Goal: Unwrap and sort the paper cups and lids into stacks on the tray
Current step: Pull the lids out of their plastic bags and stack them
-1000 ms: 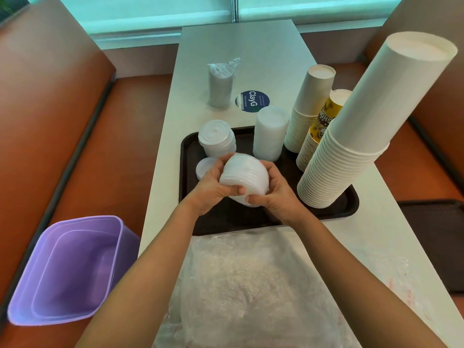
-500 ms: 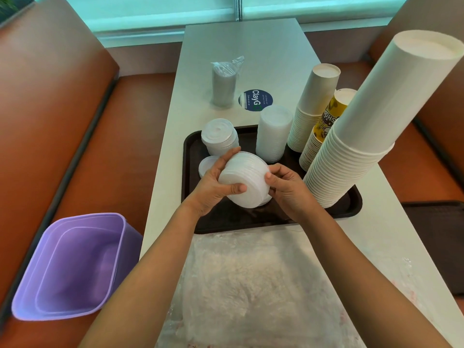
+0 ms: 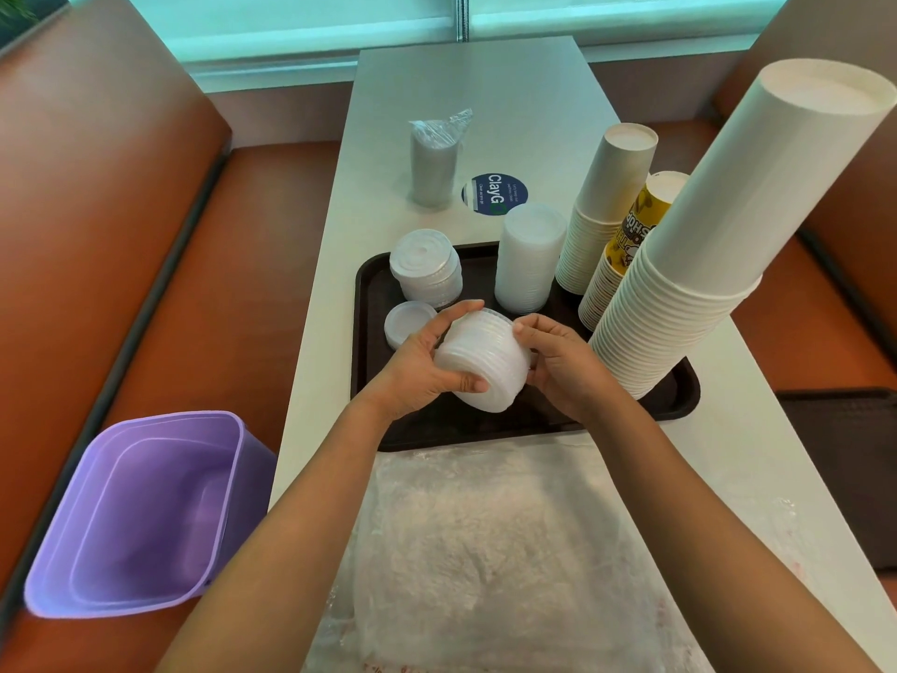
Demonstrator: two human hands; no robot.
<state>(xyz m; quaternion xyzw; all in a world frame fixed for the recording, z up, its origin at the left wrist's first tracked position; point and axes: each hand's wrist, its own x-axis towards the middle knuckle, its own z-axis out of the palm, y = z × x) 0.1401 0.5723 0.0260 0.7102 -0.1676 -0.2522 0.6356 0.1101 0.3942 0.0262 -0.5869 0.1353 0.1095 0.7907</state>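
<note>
A short stack of white plastic lids [image 3: 485,364] is tilted on its side above the dark tray [image 3: 437,425]. My left hand [image 3: 420,366] grips its left end, thumb across the front. My right hand [image 3: 563,361] holds the right end with curled fingers. On the tray stand a low lid stack [image 3: 427,269], a single lid [image 3: 407,323], a taller lid stack [image 3: 529,257], a white cup stack [image 3: 606,206], a yellow printed cup stack [image 3: 626,250] and a very tall white cup stack [image 3: 718,225]. A wrapped grey sleeve [image 3: 433,162] stands farther back on the table.
Crumpled clear plastic wrap [image 3: 509,551] covers the near end of the white table [image 3: 485,104]. A purple bin [image 3: 141,512] sits on the orange bench at left. Another dark tray [image 3: 844,459] lies on the right bench. A round blue sticker [image 3: 495,194] is on the table.
Both hands have turned the lid stack and carried it slightly away from me; my right hand slid from under it to its right end. The view shifted a little.
</note>
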